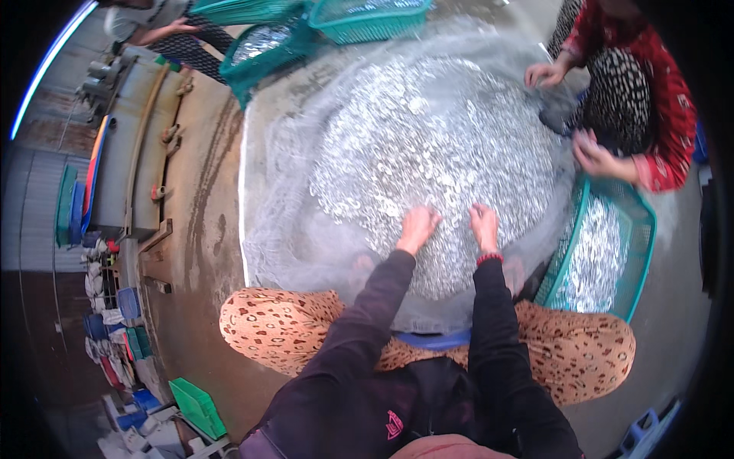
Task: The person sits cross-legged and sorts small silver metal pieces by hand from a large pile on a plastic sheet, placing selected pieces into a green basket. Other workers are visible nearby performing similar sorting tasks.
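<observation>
Head view. The person sits low over a wide heap of small silvery fish [436,145] spread on a fine translucent net [283,229] that lies flat on the wet concrete floor [206,191], so that the catch stays together and off the ground. The left hand [417,228] rests palm-down on the near edge of the heap, fingers together and bent into the fish. The right hand [483,226] lies just beside it, fingers spread flat on the fish; neither hand encloses anything visibly, though the fingertips are partly buried and a light pinch cannot be excluded.

A teal perforated plastic basket [638,229] stands on the person's right, touching the net's rim and tilted toward the heap; it is partly filled with the same fish, within reach of the right hand. Two further teal plastic baskets [306,34] stand at the far edge.

A co-worker in a red patterned sleeve [673,115] crouches at the far right, both hands at the net's edge.

The fish are thin, glossy and reflective; the net is soft and gauzy; the baskets are rigid lattice.
</observation>
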### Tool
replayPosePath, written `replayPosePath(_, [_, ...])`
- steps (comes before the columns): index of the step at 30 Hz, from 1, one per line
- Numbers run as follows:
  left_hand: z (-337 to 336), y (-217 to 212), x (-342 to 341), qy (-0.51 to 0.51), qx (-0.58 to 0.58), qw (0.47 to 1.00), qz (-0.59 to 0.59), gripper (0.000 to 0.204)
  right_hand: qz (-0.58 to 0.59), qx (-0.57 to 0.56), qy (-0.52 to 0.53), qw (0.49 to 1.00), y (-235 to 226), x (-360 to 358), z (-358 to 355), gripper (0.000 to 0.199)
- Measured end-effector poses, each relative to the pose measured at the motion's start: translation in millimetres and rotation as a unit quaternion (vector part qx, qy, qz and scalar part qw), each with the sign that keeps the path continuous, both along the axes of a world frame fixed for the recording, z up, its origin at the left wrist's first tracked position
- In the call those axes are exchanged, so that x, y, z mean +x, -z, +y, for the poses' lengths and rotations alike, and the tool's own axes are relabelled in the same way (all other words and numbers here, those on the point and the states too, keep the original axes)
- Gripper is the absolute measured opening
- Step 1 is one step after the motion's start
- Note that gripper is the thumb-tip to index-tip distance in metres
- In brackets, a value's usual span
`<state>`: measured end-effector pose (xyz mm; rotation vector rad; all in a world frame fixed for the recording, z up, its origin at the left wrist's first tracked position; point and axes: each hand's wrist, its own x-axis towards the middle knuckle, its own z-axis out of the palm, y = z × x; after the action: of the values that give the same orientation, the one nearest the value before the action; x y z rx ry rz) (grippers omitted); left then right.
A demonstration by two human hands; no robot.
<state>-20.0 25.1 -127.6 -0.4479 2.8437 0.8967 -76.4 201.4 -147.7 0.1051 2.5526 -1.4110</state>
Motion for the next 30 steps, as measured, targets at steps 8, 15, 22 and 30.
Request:
replayPosePath(8, [-33,-57,-8,-0.132,0.554,0.821,0.051,0.020,0.030,0.101,-0.077,0.991,14,20,-20,0.028])
replayPosePath(15, [-59,-93,-1,-0.149,0.765,0.617,0.110,0.021,-0.192,-0.373,0.174,0.891,-6,9,-1,0.026])
replayPosePath(22, [-44,-50,-31,-0.201,0.401,0.893,-0.021,0.028,-0.190,-0.290,0.096,0.933,1,-5,20,0.028])
replayPosePath(30, [-5,2,-28,-0.065,-0.038,0.996,0.043,0.028,0.096,0.167,-0.096,0.977,35,30,-37,0.029])
